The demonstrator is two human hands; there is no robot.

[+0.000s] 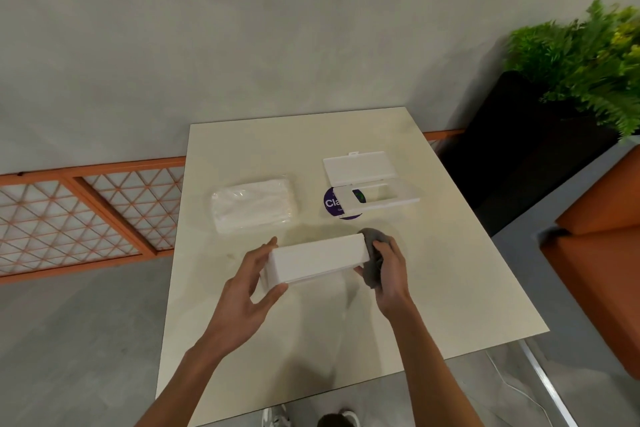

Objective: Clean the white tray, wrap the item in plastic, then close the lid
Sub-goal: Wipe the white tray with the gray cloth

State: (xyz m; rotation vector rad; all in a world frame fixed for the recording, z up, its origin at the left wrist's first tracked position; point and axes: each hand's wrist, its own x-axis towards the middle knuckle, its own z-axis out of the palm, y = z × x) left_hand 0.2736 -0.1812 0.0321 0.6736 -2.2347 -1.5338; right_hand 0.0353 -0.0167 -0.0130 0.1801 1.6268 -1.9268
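I hold the white tray (317, 262), a long rectangular box, just above the cream table (450, 288), turned so its outer wall faces me. My left hand (251, 282) grips its left end between thumb and fingers. At the tray's right end my right hand (389, 272) grips a bunched grey cloth (372, 255) and presses it against the end wall. Farther back on the left lies a clear plastic bag with a white item (252, 206) inside. The white lid frame (372, 184), with its hinged flap open, lies at the back right.
A round purple sticker (334, 206) shows under the lid frame's left end. A dark planter with green ferns (575, 55) stands at the right, and an orange seat (602, 239) beside the table's right edge. An orange lattice panel (79, 215) runs along the wall at left.
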